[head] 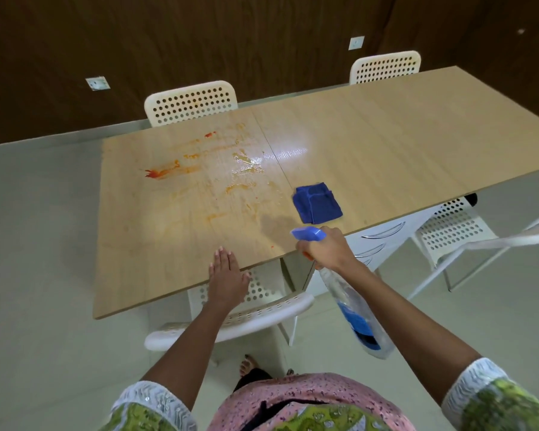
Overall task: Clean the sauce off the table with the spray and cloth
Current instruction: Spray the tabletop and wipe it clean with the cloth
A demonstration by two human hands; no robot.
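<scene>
While the right hand [324, 248] grips the neck of the spray bottle [352, 303] just past the near edge of the tabletop [417, 135], its fingers curl round the trigger, so the blue nozzle points across the wood toward the stains. The bottle hangs tilted, its body trailing back below the table edge with a little blue liquid pooled at the low end; that angle probably suits aiming at the mess rather than straight down. The left hand [226, 275] lies flat with straight, closed fingers on the near edge, holding nothing, likely as a brace while the person leans in.

The cloth [317, 203], blue and folded, rests on the tabletop just beyond the nozzle, near the near edge and beside the seam between the two halves, within easy reach for wiping once the spraying is done. The sauce [161, 172] spreads over the left half: a red-orange streak toward the left edge, thinner smears up to the far edge, and a wet, shiny patch near the seam. Much sauce remains, so wiping is not finished. White chairs [190, 102] stand along the far edge.
</scene>
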